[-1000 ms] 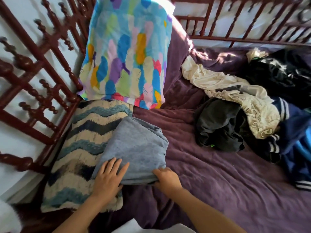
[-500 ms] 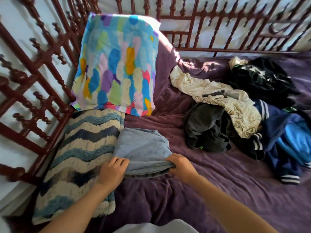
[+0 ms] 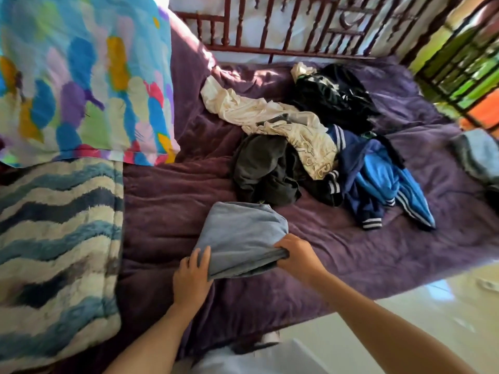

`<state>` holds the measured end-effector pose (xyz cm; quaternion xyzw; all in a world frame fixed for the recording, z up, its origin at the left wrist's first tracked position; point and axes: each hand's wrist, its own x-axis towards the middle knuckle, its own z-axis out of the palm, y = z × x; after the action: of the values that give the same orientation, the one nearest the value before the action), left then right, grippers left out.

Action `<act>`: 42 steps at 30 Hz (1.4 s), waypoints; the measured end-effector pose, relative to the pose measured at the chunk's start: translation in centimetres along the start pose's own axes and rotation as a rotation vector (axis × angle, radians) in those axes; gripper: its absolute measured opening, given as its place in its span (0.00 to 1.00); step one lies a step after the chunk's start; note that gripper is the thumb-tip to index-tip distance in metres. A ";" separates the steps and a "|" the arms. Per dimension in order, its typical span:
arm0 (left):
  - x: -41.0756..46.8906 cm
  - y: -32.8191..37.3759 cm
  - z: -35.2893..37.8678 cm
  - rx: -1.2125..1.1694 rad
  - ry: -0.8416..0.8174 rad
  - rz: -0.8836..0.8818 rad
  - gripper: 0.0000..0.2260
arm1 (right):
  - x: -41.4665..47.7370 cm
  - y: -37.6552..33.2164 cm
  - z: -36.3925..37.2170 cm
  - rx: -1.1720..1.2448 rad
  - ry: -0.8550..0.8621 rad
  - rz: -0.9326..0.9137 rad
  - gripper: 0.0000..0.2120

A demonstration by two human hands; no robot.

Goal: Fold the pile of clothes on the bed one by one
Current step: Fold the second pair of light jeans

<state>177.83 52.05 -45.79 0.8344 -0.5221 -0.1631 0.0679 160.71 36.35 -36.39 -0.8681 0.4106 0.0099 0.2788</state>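
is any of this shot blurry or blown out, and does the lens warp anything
Head view: sharp on the folded cloth, left hand and right hand; right edge smeared, blurring a grey garment; sun bleaches a patch of blanket near the rail; floor glares; wide lens stretches the corners.

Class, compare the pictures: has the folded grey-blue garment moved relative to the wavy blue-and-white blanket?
Yes. The folded grey-blue garment overlapped the wavy blanket before; now it is clear of it to the right, nearer the clothes pile.
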 end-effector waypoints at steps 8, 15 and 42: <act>3.1 7.3 -4.4 0.052 0.175 0.325 0.28 | -4.4 6.2 -6.4 0.019 0.154 0.176 0.13; 5.5 19.5 -9.8 0.171 0.346 0.595 0.28 | -10.6 13.8 -14.9 0.099 0.404 0.195 0.16; 19.7 64.1 -2.8 -0.092 0.149 0.930 0.17 | -22.7 48.6 -36.5 0.108 0.650 0.468 0.13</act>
<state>132.30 5.73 -29.00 0.5177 -0.8263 -0.0781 0.2077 103.05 9.78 -23.13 -0.6931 0.6639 -0.2236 0.1697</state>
